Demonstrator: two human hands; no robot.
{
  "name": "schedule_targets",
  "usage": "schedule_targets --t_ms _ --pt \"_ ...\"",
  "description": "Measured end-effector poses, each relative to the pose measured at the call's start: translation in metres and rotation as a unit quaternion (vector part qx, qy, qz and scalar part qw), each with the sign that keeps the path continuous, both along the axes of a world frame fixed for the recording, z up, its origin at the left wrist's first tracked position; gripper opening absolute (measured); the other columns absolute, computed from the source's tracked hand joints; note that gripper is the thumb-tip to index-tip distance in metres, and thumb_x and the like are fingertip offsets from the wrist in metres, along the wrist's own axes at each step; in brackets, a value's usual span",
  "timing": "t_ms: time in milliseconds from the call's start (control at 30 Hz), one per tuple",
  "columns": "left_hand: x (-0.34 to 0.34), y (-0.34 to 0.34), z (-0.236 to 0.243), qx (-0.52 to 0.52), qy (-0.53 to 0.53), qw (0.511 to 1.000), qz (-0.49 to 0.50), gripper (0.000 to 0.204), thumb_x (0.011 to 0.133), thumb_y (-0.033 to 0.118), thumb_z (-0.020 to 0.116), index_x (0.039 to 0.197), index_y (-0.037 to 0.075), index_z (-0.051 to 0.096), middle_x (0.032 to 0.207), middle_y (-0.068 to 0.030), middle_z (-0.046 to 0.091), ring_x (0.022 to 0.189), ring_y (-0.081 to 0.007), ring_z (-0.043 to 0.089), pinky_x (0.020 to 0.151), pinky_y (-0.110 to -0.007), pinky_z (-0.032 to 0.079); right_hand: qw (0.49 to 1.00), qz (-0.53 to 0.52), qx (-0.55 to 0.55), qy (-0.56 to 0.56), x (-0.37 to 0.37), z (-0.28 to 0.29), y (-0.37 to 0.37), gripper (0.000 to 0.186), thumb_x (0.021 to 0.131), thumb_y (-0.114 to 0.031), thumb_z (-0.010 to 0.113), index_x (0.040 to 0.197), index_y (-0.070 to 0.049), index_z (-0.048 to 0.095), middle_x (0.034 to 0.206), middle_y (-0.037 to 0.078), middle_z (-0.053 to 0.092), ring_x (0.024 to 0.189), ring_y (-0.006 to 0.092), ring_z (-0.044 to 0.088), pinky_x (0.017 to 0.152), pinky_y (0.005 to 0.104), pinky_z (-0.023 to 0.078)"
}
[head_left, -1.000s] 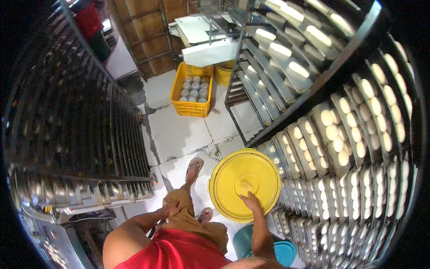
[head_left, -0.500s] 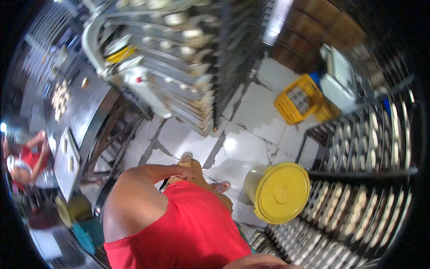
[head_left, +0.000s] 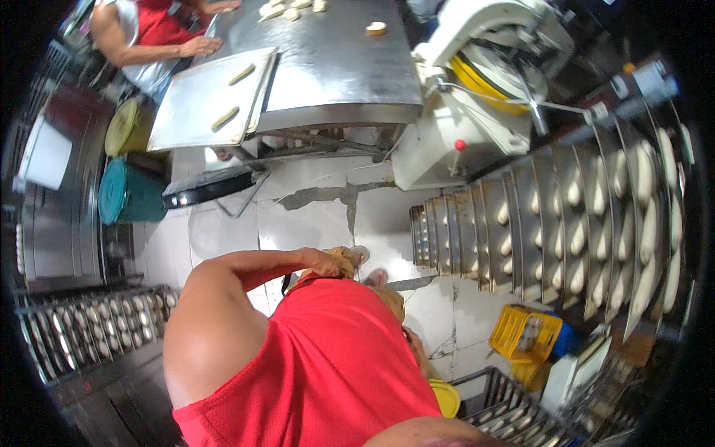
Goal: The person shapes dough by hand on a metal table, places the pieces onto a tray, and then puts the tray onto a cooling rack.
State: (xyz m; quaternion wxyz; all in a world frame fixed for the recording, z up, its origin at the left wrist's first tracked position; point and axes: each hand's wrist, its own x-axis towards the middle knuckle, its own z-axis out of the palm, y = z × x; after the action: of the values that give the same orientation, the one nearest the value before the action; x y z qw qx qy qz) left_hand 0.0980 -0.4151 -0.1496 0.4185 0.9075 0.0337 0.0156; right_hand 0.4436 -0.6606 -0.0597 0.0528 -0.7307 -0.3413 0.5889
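The view has swung since the earlier frame; the yellow lid [head_left: 445, 397] now peeks out at five o'clock behind the red shirt; left hand [head_left: 328, 262] rests at the hip, fingers loosely curled, empty; right hand hidden; open floor [head_left: 313, 216] lies toward twelve o'clock before the desk [head_left: 335, 67].

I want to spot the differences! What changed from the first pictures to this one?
The right hand was on the yellow bucket lid a second ago; it has let go, and that hand is now out of sight. The person turned: the yellow lid now barely peeks out behind the red shirt, and a steel table came into view. The left hand rests empty near the hip. The floor stays the same.
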Motion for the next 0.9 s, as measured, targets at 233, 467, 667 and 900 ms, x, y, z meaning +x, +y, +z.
schedule_targets --t_ms 233,467,667,900 --pt "-0.032 0.004 0.047 -0.169 0.220 0.910 0.309 0.039 0.103 0.035 0.048 0.114 0.005 0.070 0.113 -0.0207 0.072 0.107 -0.0384 0.067 0.094 -0.046 0.052 0.979 0.154 0.114 -0.067 0.014 0.028 0.198 0.055 0.096 -0.033 0.072 0.140 -0.002 0.059 0.082 0.010 0.072 0.079 0.0168 0.067 0.075 0.0341 0.054" --pt "-0.011 0.074 0.131 -0.156 0.172 0.868 0.438 0.042 0.098 0.030 0.062 0.132 0.005 0.063 0.125 -0.0224 0.068 0.118 -0.0414 0.064 0.099 -0.046 0.052 0.938 0.070 0.321 0.111 -0.028 0.010 0.389 0.055 0.098 -0.023 0.072 0.144 0.003 0.054 0.095 0.004 0.071 0.086 0.0110 0.065 0.081 0.0282 0.053" --pt "-0.030 0.235 0.172 0.003 -0.002 0.855 0.519 0.046 0.096 0.031 0.067 0.133 0.003 0.061 0.125 -0.0214 0.065 0.115 -0.0410 0.064 0.097 -0.047 0.053 0.936 0.102 0.306 0.142 -0.078 0.037 0.476 0.048 0.100 -0.018 0.069 0.140 0.005 0.057 0.104 0.006 0.072 0.093 0.0117 0.066 0.088 0.0271 0.053" --pt "-0.114 0.465 0.180 0.013 0.005 0.821 0.571 0.045 0.095 0.027 0.068 0.133 0.003 0.062 0.128 -0.0218 0.066 0.109 -0.0364 0.068 0.094 -0.043 0.056 0.906 0.165 0.388 0.034 -0.156 0.048 0.614 0.044 0.098 -0.012 0.069 0.139 0.000 0.059 0.108 0.008 0.073 0.093 0.0125 0.066 0.087 0.0274 0.054"
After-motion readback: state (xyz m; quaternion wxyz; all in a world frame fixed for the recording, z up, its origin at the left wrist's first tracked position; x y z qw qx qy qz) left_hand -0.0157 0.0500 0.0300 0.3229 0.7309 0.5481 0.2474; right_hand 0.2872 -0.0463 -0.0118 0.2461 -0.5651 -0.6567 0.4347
